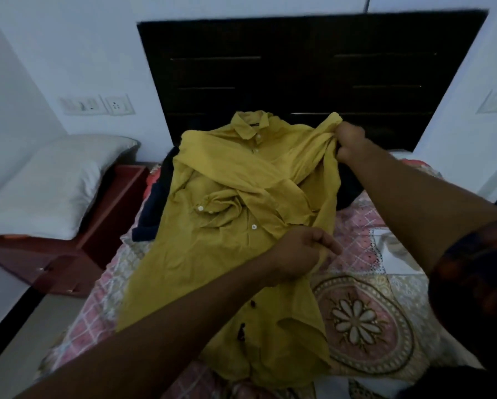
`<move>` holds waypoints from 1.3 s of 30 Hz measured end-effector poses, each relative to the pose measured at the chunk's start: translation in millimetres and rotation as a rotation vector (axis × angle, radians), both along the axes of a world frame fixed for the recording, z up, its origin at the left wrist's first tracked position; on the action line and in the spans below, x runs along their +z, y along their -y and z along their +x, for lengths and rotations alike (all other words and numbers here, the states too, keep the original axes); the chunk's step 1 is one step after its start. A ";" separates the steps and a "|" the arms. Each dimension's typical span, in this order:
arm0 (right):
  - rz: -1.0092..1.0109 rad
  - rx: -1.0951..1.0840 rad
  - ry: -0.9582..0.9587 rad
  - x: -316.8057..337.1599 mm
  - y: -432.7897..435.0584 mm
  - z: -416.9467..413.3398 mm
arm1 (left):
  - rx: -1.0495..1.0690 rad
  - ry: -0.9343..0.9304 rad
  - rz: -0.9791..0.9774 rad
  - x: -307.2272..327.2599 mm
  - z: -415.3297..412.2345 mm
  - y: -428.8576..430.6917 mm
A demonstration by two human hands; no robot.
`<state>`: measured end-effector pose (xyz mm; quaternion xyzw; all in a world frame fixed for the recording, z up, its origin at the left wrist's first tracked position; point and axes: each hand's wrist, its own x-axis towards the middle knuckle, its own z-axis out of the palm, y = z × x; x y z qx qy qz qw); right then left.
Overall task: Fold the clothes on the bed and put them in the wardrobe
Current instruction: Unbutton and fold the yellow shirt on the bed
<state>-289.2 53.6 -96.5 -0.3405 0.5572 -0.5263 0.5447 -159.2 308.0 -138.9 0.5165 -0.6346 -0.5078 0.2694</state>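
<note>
Yellow shirt (227,254) lies front-up along the middle of the bed (356,228), collar toward the head edge and hem toward the foot edge. The placket is buttoned and one sleeve is folded across the chest.

Right hand (352,144): grip clenched on a bunch of the shirt's fabric at the shoulder, near the dark headboard (299,67), with the cloth lifted slightly.

Left hand (297,256): grip pinching the shirt's side edge at mid-length, fingers curled round the cloth.

Dark clothes (155,203) lie under the shirt toward the head edge, showing on either side of it (number of items cannot be told).

White pillow (54,180) rests on a reddish wooden cabinet (97,234) beside the bed's left edge.
</note>
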 end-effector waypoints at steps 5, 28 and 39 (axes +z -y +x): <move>-0.096 0.071 0.008 40.9 -1.3 74.1 | 0.274 -0.027 -0.021 6.6 88.8 -17.0; -0.635 0.548 -0.472 -55.2 -22.5 303.8 | 0.230 0.882 0.129 -86.4 274.9 -59.0; -0.863 0.642 -1.555 -61.1 -4.0 239.4 | 0.451 0.702 -0.741 -40.8 236.6 135.0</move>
